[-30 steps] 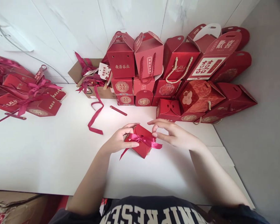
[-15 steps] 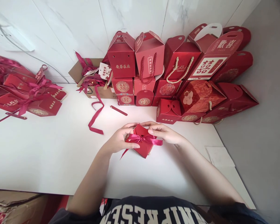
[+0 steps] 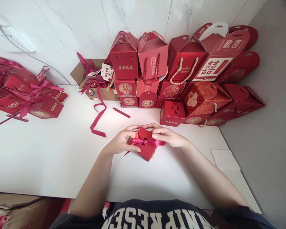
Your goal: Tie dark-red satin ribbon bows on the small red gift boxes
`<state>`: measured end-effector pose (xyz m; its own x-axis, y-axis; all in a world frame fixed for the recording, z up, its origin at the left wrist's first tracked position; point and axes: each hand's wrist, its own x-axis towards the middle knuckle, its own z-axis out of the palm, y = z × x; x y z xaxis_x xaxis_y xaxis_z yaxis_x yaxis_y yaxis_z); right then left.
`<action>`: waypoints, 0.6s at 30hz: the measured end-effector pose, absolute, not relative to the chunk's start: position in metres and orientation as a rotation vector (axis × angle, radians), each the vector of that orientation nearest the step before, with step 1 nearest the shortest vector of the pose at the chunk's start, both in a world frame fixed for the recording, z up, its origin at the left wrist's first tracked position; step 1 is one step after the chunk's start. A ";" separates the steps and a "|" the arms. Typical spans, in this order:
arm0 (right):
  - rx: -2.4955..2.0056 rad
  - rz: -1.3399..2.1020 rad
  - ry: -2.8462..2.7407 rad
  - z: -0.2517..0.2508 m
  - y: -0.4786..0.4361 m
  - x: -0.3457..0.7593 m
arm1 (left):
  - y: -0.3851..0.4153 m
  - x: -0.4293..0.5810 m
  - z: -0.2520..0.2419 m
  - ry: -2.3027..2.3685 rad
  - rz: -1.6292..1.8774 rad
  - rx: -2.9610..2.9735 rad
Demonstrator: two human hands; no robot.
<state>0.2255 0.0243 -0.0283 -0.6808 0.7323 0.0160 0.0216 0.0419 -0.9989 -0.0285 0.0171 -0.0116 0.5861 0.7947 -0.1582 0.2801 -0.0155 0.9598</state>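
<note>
A small red gift box (image 3: 147, 154) stands on the white table in front of me, its top flaps folded together. Across its top a pink-red satin ribbon (image 3: 154, 142) is tied in a knot, with loops or tails reaching to both sides. My left hand (image 3: 122, 141) is closed around the box's left side, thumb and fingers at the ribbon's left part. My right hand (image 3: 165, 135) is at the far right corner, its thumb and fingers pinching the ribbon's right part. Gold twisted cord shows at the box's right edge. The hands partly hide the box's far side.
Stacked red gift boxes (image 3: 173, 89) fill the back right. A cardboard box (image 3: 105, 94) of ribbons and tags stands beside them, a loose ribbon (image 3: 97, 122) trailing out. Nearby lies a thin red strip (image 3: 121, 112). Ribboned boxes (image 3: 46, 108) sit at the left.
The ribbon's right part lies flatter and wider now between my fingers. My left thumb has shifted slightly to the left. The box stays in place.
</note>
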 end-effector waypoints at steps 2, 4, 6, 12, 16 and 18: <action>-0.764 1.672 -1.785 -0.029 0.026 0.225 | 0.019 -0.031 -0.012 0.904 0.519 1.547; -0.775 1.638 -1.775 -0.029 0.026 0.225 | 0.019 -0.034 -0.012 0.897 0.518 1.498; -0.817 1.571 -1.772 -0.024 0.025 0.226 | 0.019 -0.035 -0.011 0.919 0.531 1.480; -0.931 0.742 -2.084 0.016 -0.005 0.218 | 0.013 -0.029 -0.005 1.022 0.716 1.735; -0.819 0.340 -2.514 0.025 -0.036 0.194 | 0.013 -0.026 -0.009 1.041 0.751 1.807; -0.797 0.128 -2.618 0.018 -0.047 0.180 | 0.015 -0.026 -0.012 1.028 0.739 1.798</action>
